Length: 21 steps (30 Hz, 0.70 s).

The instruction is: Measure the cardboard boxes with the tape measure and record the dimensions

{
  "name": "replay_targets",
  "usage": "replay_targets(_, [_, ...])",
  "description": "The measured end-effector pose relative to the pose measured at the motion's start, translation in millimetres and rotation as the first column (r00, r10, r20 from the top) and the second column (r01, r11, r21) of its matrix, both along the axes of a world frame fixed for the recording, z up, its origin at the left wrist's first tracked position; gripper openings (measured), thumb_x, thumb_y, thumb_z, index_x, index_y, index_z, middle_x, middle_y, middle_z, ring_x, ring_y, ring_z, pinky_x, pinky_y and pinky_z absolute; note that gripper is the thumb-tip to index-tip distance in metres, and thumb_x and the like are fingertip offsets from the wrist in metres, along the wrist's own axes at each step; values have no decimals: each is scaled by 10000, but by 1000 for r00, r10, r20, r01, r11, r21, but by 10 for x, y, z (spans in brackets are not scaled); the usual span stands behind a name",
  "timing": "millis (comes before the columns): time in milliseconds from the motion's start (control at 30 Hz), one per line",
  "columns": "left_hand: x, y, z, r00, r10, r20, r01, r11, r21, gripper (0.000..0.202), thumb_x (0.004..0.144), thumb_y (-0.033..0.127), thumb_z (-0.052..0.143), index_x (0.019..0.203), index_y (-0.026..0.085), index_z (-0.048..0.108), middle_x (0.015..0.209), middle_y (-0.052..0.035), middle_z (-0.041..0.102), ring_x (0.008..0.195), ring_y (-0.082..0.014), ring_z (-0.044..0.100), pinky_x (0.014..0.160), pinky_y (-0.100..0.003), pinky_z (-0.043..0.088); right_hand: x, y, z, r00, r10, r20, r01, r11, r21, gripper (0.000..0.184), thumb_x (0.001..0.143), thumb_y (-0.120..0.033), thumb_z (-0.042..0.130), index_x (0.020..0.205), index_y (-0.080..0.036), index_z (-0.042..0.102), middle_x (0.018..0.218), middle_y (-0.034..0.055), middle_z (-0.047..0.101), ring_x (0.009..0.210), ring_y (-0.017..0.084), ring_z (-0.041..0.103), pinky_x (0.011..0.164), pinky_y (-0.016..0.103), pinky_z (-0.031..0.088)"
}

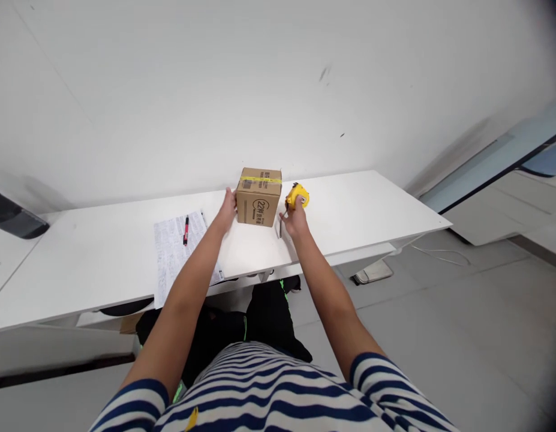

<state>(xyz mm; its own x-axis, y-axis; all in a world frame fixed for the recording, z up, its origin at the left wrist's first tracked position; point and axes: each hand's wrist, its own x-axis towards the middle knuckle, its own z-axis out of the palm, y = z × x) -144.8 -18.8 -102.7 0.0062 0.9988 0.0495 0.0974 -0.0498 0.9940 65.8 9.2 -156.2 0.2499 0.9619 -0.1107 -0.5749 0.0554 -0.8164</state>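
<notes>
A brown cardboard box [260, 207] with dark printing and yellow tape across its top stands on the white table [340, 216]. Against its left side rests my left hand [228, 210], fingers stretched out, some hidden behind the box. To the right of the box, my right hand [296, 221] is closed around a yellow tape measure [300, 195], raised a little off the tabletop. From that hand a thin dark strip hangs down beside the box; whether it is the wrist strap or the blade I cannot tell.
Left of the box lies a sheet of paper [167, 252] covered in writing, with a red and black pen [186, 230] on it. A dark object [17, 216] stands at the far left. Behind the table rises a white wall [260, 90]. A cable [444, 252] runs over the floor at right.
</notes>
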Motion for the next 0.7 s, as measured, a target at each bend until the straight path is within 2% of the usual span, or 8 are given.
replay_targets(133, [-15, -564, -68, 997, -20, 80, 12, 995, 99, 760, 953, 780, 228, 1583, 372, 344, 1674, -14, 366, 1563, -270, 291, 1223, -462, 349, -277, -377, 10, 993, 119, -7, -118, 992, 45, 620, 749, -733, 690, 1147, -268, 595, 1171, 30, 717, 1009, 169, 683, 787, 308, 567])
replay_targets(267, [-241, -1234, -177, 997, -50, 59, 49, 999, 22, 740, 950, 784, 157, 1568, 428, 354, 1686, -1, 338, 1574, -292, 260, 1197, -519, 376, -275, -903, -103, 983, 150, 102, -155, 987, 37, 605, 712, -645, 792, 1122, -252, 584, 1119, 31, 718, 919, 150, 697, 762, 296, 582])
replay_targets(367, [-386, -1472, -145, 985, 170, -42, -168, 985, 37, 796, 917, 824, 227, 1582, 394, 308, 1729, -37, 214, 1596, -303, 185, 1211, -523, 350, -159, -1066, 28, 975, 30, 220, -50, 995, 86, 591, 681, -601, 833, 1044, -230, 550, 998, 11, 705, 847, 144, 694, 732, 286, 574])
replay_targets(467, [-461, -1534, 82, 837, 533, -121, -459, 805, 375, 833, 876, 842, 373, 1510, 303, 393, 1665, -128, 325, 1540, -304, 313, 1213, -489, 343, -61, -1094, 346, 940, -70, 334, -5, 976, 219, 568, 734, -571, 810, 1087, -245, 508, 968, -3, 685, 797, 143, 692, 659, 262, 544])
replay_targets(533, [-445, -1553, 332, 802, 582, -135, -436, 724, 534, 725, 898, 819, 374, 1307, 249, 557, 1408, -153, 588, 1323, -282, 555, 1118, -459, 442, -44, -1142, 586, 919, -52, 391, -82, 944, 319, 557, 786, -563, 776, 1160, -263, 492, 1015, 10, 676, 808, 155, 694, 658, 279, 554])
replay_targets(567, [-414, -1563, 472, 829, 535, -162, -378, 750, 543, 675, 918, 803, 346, 1176, 237, 610, 1223, -134, 672, 1165, -259, 636, 1032, -435, 498, -53, -1187, 698, 905, -37, 424, -135, 920, 368, 558, 805, -561, 764, 1195, -273, 488, 1053, 18, 669, 837, 164, 694, 681, 297, 571])
replay_targets(633, [-317, -1580, 743, 907, 348, -236, -222, 873, 434, 657, 941, 789, 289, 979, 233, 636, 935, -85, 693, 918, -221, 676, 855, -380, 547, -101, -1302, 889, 856, -15, 517, -260, 852, 455, 573, 831, -560, 743, 1267, -298, 479, 1143, 35, 647, 938, 189, 688, 767, 345, 603])
replay_targets(700, [-201, -1587, 963, 948, 159, -277, -70, 950, 304, 670, 931, 802, 289, 901, 229, 635, 825, -61, 667, 809, -202, 657, 748, -343, 534, -154, -1416, 1029, 761, -20, 648, -419, 748, 515, 609, 849, -552, 731, 1346, -330, 458, 1264, 53, 605, 1089, 223, 656, 892, 400, 604])
